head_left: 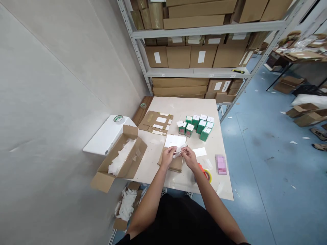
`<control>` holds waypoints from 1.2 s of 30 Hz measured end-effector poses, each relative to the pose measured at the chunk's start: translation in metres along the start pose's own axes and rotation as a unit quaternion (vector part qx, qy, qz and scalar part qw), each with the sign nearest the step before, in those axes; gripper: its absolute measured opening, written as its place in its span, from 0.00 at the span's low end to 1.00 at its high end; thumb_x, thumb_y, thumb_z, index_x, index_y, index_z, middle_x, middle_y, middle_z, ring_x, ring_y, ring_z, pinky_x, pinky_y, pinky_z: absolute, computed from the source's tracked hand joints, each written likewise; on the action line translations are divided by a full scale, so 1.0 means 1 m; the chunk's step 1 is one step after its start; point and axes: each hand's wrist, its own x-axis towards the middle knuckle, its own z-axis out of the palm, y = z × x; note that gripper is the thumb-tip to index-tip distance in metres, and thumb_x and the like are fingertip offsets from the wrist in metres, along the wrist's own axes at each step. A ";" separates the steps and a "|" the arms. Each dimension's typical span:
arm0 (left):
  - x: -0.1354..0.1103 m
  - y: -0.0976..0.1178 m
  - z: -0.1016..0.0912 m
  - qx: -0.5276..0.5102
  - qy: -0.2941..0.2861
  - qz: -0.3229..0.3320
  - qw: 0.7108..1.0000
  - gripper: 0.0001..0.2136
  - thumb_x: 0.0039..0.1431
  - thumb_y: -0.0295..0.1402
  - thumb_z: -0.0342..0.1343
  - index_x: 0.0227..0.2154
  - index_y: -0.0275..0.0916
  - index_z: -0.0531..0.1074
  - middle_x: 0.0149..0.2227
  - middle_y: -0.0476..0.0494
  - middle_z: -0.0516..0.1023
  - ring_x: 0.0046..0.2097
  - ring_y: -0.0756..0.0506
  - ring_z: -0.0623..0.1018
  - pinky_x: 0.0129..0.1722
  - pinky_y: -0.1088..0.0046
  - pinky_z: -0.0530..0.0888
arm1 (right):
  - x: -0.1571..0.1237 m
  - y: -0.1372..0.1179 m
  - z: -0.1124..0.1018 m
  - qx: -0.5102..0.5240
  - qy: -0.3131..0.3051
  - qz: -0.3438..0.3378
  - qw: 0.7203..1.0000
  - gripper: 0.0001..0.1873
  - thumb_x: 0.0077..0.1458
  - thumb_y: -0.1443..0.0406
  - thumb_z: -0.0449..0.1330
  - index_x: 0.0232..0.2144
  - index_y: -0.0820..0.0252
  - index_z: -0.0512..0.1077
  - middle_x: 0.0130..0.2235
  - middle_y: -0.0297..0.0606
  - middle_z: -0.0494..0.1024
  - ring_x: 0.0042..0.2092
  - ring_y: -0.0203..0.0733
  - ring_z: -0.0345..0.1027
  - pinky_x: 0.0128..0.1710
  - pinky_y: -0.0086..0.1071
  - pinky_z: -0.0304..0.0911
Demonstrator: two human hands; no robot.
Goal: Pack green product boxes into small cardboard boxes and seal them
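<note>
My left hand [168, 156] and my right hand [188, 157] meet above the table [153, 170], both with fingers pinched on a small piece of white paper [176, 153]. Whether it is a label or its backing I cannot tell. Beneath the hands lie a flat piece of brown cardboard [175, 166] and a white sheet [175, 140]. A white paper strip [199, 151] rests to the right of my right hand. By my right forearm sits a tape dispenser [203, 170] with a yellow roll, partly hidden by the arm. Several green-and-white small boxes [201, 126] stand beyond the hands.
Left of the table, an open carton [127, 156] holds white wrapping; another carton [127, 204] is on the floor. Flattened cardboard [157, 122] lies at the back left. A pink item [221, 164] is near the right edge. Shelving [204, 72] with cartons stands behind.
</note>
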 end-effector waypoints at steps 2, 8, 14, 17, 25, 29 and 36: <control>-0.001 -0.004 0.002 -0.026 -0.004 -0.019 0.999 0.27 0.55 0.59 0.62 0.35 0.36 0.85 0.37 0.36 0.86 0.41 0.39 0.84 0.44 0.63 0.78 | 0.002 0.003 0.000 0.018 -0.001 0.006 1.000 0.14 0.56 0.50 0.63 0.34 0.51 0.71 0.29 0.34 0.79 0.35 0.47 0.76 0.42 0.39 0.70; -0.006 -0.007 0.002 0.039 0.031 0.032 0.998 0.19 0.47 0.48 0.73 0.37 0.39 0.85 0.40 0.38 0.86 0.44 0.39 0.83 0.48 0.63 0.77 | 0.009 0.002 0.008 -0.012 -0.035 -0.015 0.999 0.13 0.56 0.52 0.64 0.33 0.53 0.72 0.33 0.37 0.80 0.37 0.45 0.75 0.40 0.38 0.70; -0.006 0.002 -0.036 -0.016 0.139 0.050 0.989 0.21 0.55 0.53 0.66 0.31 0.37 0.83 0.28 0.47 0.80 0.33 0.46 0.76 0.35 0.71 0.73 | 0.010 0.009 0.026 0.011 -0.021 0.024 0.999 0.15 0.53 0.52 0.65 0.29 0.53 0.67 0.39 0.38 0.81 0.35 0.46 0.78 0.40 0.39 0.72; -0.019 0.012 -0.060 -0.018 0.149 0.065 0.987 0.22 0.56 0.55 0.65 0.29 0.37 0.81 0.26 0.48 0.76 0.31 0.47 0.73 0.33 0.73 0.70 | 0.006 0.016 0.053 0.048 -0.012 0.066 0.997 0.16 0.55 0.48 0.63 0.31 0.52 0.66 0.31 0.35 0.79 0.33 0.47 0.78 0.39 0.40 0.73; -0.085 0.023 -0.172 -0.008 0.226 0.101 0.969 0.22 0.55 0.54 0.65 0.22 0.38 0.76 0.23 0.49 0.71 0.30 0.47 0.71 0.31 0.75 0.69 | -0.026 0.027 0.184 -0.024 -0.100 0.032 0.994 0.19 0.53 0.46 0.66 0.34 0.53 0.73 0.32 0.36 0.78 0.36 0.44 0.71 0.38 0.37 0.69; -0.127 0.017 -0.281 -0.066 0.364 0.116 0.922 0.21 0.52 0.54 0.68 0.25 0.37 0.78 0.26 0.48 0.76 0.31 0.47 0.74 0.32 0.75 0.71 | -0.050 0.040 0.250 -0.024 -0.155 0.039 0.987 0.15 0.53 0.51 0.65 0.26 0.54 0.69 0.34 0.35 0.78 0.37 0.43 0.70 0.39 0.35 0.65; -0.233 -0.001 -0.441 -0.120 0.661 0.150 0.726 0.22 0.56 0.55 0.62 0.29 0.37 0.77 0.27 0.50 0.76 0.31 0.49 0.73 0.33 0.76 0.69 | -0.084 0.100 0.367 -0.063 -0.172 0.075 0.980 0.18 0.49 0.52 0.63 0.23 0.53 0.61 0.23 0.28 0.67 0.27 0.37 0.59 0.31 0.31 0.58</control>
